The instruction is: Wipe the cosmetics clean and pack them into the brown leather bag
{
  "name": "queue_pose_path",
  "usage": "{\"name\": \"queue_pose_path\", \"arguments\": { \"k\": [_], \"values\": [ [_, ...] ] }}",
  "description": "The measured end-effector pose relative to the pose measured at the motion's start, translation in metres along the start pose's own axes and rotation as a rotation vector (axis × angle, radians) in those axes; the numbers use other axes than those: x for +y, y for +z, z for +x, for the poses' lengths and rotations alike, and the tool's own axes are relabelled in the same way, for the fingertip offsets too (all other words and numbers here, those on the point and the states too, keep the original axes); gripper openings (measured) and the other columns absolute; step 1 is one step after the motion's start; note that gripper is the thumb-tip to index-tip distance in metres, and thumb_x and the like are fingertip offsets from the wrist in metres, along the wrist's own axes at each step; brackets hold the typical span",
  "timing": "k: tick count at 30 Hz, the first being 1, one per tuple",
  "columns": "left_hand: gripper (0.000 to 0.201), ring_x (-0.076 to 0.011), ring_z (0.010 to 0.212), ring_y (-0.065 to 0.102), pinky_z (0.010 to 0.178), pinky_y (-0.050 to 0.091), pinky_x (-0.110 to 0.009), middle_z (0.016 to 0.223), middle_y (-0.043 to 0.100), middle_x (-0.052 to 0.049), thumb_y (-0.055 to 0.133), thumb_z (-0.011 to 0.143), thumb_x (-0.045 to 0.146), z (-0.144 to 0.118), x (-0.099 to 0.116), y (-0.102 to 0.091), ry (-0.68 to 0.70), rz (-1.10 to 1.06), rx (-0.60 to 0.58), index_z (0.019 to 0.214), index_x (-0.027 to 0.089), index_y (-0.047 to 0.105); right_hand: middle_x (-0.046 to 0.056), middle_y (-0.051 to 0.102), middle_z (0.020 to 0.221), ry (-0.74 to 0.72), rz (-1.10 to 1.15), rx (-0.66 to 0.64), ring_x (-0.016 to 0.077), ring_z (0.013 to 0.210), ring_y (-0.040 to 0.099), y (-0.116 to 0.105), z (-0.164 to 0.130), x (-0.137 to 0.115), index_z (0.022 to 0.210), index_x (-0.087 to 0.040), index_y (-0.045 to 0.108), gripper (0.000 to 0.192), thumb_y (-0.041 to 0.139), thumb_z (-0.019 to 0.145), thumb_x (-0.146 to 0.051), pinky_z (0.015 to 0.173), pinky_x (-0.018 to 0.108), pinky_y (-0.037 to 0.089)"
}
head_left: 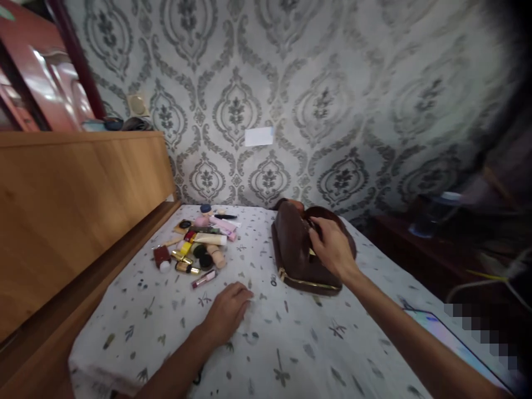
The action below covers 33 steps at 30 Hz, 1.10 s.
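A brown leather bag (296, 249) with a gold clasp frame lies on a white floral-print cloth (266, 343). My right hand (330, 246) rests on top of the bag, fingers pinching near its opening. My left hand (229, 310) lies flat on the cloth, knuckles up, holding nothing, just below a pile of cosmetics (197, 244): tubes, small bottles, compacts and a lipstick (203, 279) closest to it.
A wooden headboard panel (78, 205) runs along the left. Patterned wallpaper (291, 100) stands behind. A dark side table (419, 244) with a container is at the right. A phone or tablet (453, 341) lies on the cloth near the right edge.
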<state>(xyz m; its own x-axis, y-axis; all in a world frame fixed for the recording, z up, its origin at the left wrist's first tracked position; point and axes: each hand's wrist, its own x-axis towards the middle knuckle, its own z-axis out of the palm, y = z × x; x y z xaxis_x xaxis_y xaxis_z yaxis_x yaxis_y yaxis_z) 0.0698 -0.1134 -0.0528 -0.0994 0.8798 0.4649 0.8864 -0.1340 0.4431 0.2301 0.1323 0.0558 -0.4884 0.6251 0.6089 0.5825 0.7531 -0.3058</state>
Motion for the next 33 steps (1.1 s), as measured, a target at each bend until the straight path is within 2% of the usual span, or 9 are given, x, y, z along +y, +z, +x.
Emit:
{"name": "queue_pose_path", "arguments": {
  "k": [2,3,5,8,11,16,21,27,33],
  "values": [
    [0.026,-0.0207,0.093,0.065,0.084,0.054,-0.032,0.101,0.067,-0.009,0.045,0.095,0.014,0.001,0.001,-0.003,-0.044,-0.049,-0.012,0.107,0.018,0.067,0.02,0.062,0.126,-0.153,0.138,0.285,0.0325,0.12,0.056,0.003,-0.03,-0.013,0.117,-0.014,0.064,0.035,0.048,0.091,-0.029,0.099,0.048,0.046],
    [0.026,-0.0205,0.093,0.065,0.084,0.053,-0.032,0.1,0.067,-0.008,0.045,0.095,0.014,0.001,0.002,-0.004,-0.068,-0.074,-0.018,0.105,0.018,0.068,0.019,0.062,0.126,-0.226,0.221,0.292,0.031,0.119,0.057,0.007,-0.047,-0.02,0.116,-0.016,0.065,0.032,0.048,0.091,-0.029,0.099,0.048,0.046],
    [0.025,-0.0198,0.093,0.064,0.085,0.052,-0.03,0.098,0.066,-0.007,0.045,0.095,0.015,0.002,0.003,-0.009,-0.119,-0.121,-0.029,0.1,0.018,0.069,0.014,0.071,0.103,-0.334,0.408,0.102,0.0272,0.099,0.066,0.017,-0.077,-0.036,0.109,-0.019,0.067,0.029,0.049,0.091,-0.031,0.086,0.042,0.052],
    [0.022,-0.0188,0.093,0.064,0.086,0.05,-0.028,0.097,0.066,-0.006,0.048,0.093,0.014,0.003,0.002,-0.017,-0.185,-0.162,-0.029,0.096,0.019,0.07,-0.001,0.06,0.054,0.054,0.639,-0.341,0.0193,0.05,0.057,0.04,-0.107,-0.054,0.126,-0.012,0.058,0.051,0.05,0.088,-0.046,0.051,0.031,0.046],
    [0.021,-0.019,0.092,0.064,0.085,0.049,-0.028,0.095,0.067,-0.006,0.049,0.093,0.015,0.001,-0.004,-0.029,-0.207,-0.14,-0.013,0.094,0.019,0.07,-0.008,0.047,0.044,0.42,0.839,-0.464,0.0143,0.041,0.043,0.058,-0.114,-0.071,0.132,-0.004,0.051,0.076,0.057,0.077,-0.057,0.043,0.026,0.032],
    [0.024,-0.0208,0.096,0.063,0.087,0.048,-0.031,0.097,0.068,-0.006,0.046,0.095,0.019,-0.008,-0.027,-0.057,-0.218,-0.051,0.04,0.095,0.019,0.071,-0.009,0.043,0.045,0.587,1.074,-0.619,0.0111,0.042,0.036,0.073,-0.117,-0.113,0.13,-0.004,0.051,0.081,0.063,0.069,-0.057,0.044,0.024,0.024],
    [0.025,-0.02,0.097,0.065,0.088,0.05,-0.03,0.102,0.071,-0.006,0.048,0.094,0.023,-0.009,-0.08,-0.1,-0.278,0.128,0.184,0.102,0.019,0.072,-0.008,0.046,0.047,0.439,1.025,-0.638,0.0135,0.046,0.04,0.089,-0.132,-0.14,0.14,-0.004,0.042,0.089,0.058,0.073,-0.06,0.047,0.025,0.029],
    [0.03,-0.0233,0.1,0.065,0.092,0.05,-0.034,0.105,0.072,-0.009,0.045,0.092,0.021,0.03,-0.184,-0.16,-0.477,0.348,0.287,0.104,0.016,0.071,-0.006,0.049,0.05,0.337,1.023,-0.653,0.0153,0.05,0.045,0.096,-0.144,-0.14,0.144,-0.005,0.038,0.083,0.051,0.082,-0.058,0.05,0.027,0.035],
    [0.042,-0.0248,0.117,0.059,0.102,0.044,-0.034,0.122,0.066,-0.014,0.049,0.076,0.011,0.084,-0.246,-0.168,-0.475,0.421,0.054,0.114,0.012,0.067,-0.006,0.05,0.056,0.318,1.035,-0.721,0.0126,0.051,0.043,0.088,-0.143,-0.14,0.139,-0.011,0.044,0.065,0.048,0.088,-0.05,0.052,0.025,0.034]
  ]
}}
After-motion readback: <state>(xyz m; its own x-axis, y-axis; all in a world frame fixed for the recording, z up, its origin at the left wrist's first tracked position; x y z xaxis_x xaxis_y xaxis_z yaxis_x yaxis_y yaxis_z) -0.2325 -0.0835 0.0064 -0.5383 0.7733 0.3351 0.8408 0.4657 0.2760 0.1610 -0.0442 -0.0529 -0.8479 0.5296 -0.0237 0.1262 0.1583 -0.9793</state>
